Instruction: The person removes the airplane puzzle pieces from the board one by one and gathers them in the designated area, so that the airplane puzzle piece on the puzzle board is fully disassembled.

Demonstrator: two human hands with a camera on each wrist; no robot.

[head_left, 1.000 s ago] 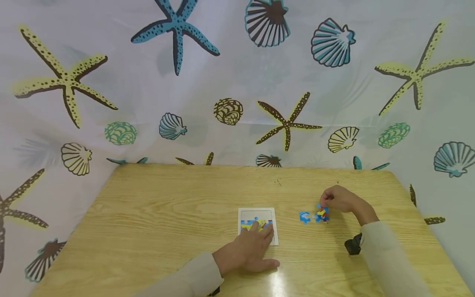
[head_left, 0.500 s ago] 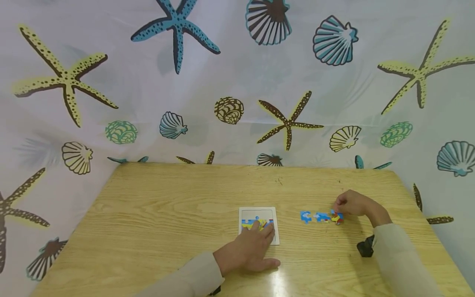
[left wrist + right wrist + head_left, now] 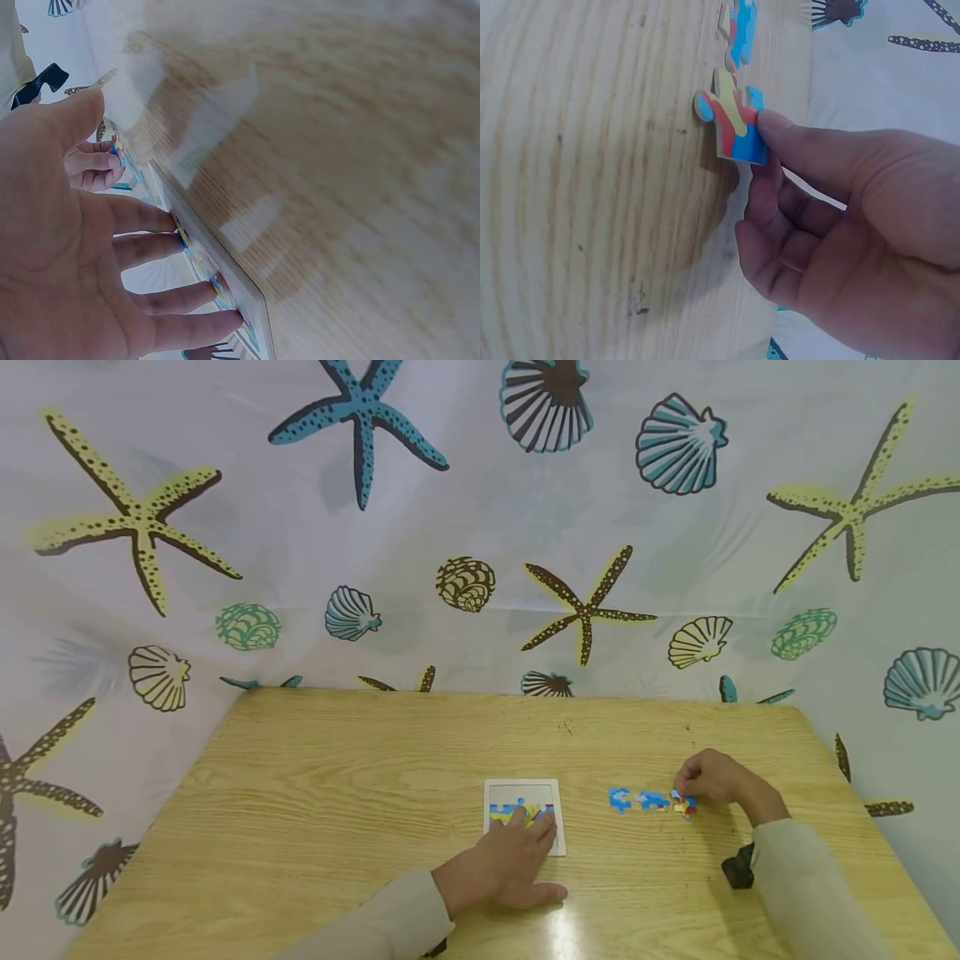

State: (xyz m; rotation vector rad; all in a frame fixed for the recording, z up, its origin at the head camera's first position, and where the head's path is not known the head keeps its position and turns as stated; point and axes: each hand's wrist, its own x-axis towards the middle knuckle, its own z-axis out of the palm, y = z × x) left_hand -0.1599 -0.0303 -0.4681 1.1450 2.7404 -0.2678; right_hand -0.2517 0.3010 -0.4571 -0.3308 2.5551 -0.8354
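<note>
My left hand (image 3: pixel 504 862) rests with spread fingers on a square white-framed jigsaw puzzle (image 3: pixel 487 793). Its lower part shows blue and yellow pieces, and the fingers cover some of them. In the left wrist view, fingertips (image 3: pixel 232 321) touch the picture side of the puzzle. My right hand (image 3: pixel 716 777) pinches a puzzle piece (image 3: pixel 735 124) between thumb and finger. That piece is blue, red and yellow, and it looks slightly raised off the table in the right wrist view. To its left lie two loose puzzle pieces, a blue-and-white piece (image 3: pixel 619 800) and a mostly blue piece (image 3: pixel 652 800).
The wooden table (image 3: pixel 337 777) stretches around both hands. A white cloth (image 3: pixel 420 527) with starfish and shells hangs behind it and along the sides. A black wrist mount (image 3: pixel 738 867) sits under my right sleeve.
My right hand has moved right with the pinched puzzle piece, away from the mostly blue piece, then settled slightly lower. The left hand has stayed on the puzzle.
</note>
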